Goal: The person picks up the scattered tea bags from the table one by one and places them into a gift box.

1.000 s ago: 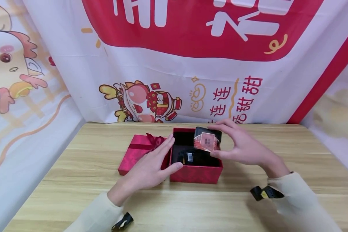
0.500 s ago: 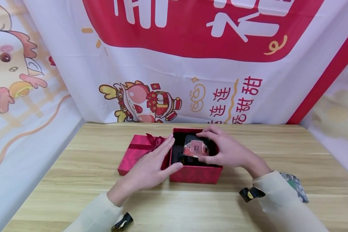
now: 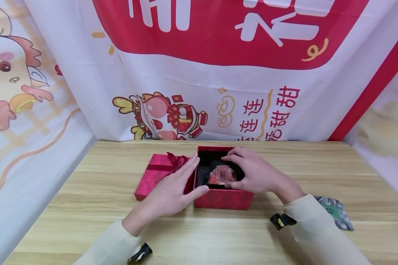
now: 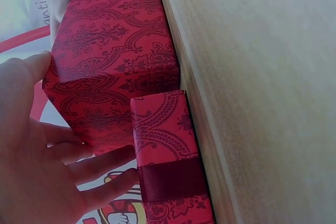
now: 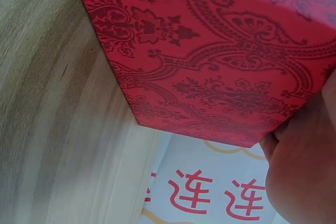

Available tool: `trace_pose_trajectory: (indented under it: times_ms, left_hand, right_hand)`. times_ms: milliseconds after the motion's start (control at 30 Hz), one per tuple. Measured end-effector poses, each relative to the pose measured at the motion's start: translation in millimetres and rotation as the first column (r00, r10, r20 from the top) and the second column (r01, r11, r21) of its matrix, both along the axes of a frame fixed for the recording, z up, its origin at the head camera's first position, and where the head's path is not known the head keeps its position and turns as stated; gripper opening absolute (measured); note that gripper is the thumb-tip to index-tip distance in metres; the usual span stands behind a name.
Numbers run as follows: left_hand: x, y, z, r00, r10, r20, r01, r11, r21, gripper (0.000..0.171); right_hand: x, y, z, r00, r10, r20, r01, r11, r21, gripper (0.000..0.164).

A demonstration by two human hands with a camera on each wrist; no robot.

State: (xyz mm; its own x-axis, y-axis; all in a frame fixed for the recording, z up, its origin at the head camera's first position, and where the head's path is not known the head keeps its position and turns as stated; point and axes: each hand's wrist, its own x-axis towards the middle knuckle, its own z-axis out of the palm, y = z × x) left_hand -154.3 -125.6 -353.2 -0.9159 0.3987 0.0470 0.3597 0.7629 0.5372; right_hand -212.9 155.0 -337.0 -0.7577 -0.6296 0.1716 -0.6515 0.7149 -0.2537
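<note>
A red patterned gift box (image 3: pixel 223 199) stands uncovered on the table, with a black inside. My right hand (image 3: pixel 257 173) reaches over its right wall and holds a small dark packet with a pinkish label (image 3: pixel 223 175) between thumb and fingers, down inside the box. Other dark contents lie beneath, mostly covered by this packet. At the box's left side my left hand (image 3: pixel 172 191) lies with straight, spread fingers; in the left wrist view its thumb is at the box edge and its fingertips are near the lid (image 4: pixel 165 129). The right wrist view shows mainly the box's outer wall (image 5: pixel 210 56).
The red lid (image 3: pixel 152 176) with its ribbon bow rests left of the box, partly behind my left hand. A grey-and-green packet (image 3: pixel 336 213) lies beyond my right sleeve. A printed cloth (image 3: pixel 192 81) hangs along the table's back edge.
My right hand has moved left and down, lowering the pink-labelled packet from above the box into it. The grey-and-green packet has come into sight beside the sleeve. My left hand stays put.
</note>
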Motion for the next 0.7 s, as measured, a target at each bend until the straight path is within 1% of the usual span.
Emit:
trace_pose_trajectory:
  times_ms: [333, 467, 600, 700]
  left_hand:
    - [0.6, -1.1, 0.6, 1.0, 0.001, -0.01, -0.001, 1.0, 0.001, 0.089]
    - [0.4, -0.9, 0.2, 1.0, -0.002, -0.014, 0.002, 1.0, 0.001, 0.088]
    - [0.3, -0.9, -0.3, 1.0, -0.004, -0.012, 0.004, 1.0, -0.001, 0.088]
    - [0.5, -1.4, -0.1, 1.0, -0.003, -0.004, 0.003, 1.0, 0.001, 0.088]
  right_hand:
    - [-1.2, -0.4, 1.1, 1.0, 0.019, -0.023, -0.018, 1.0, 0.009, 0.069]
    - [0.2, 1.1, 1.6, 1.0, 0.017, -0.012, -0.017, 1.0, 0.003, 0.068]
    - [3.0, 5.4, 2.4, 1.0, -0.001, 0.022, 0.003, 0.997, -0.076, 0.069]
    - [6.3, 12.4, 3.3, 0.999, -0.033, 0.041, 0.039, 0.988, -0.15, 0.07]
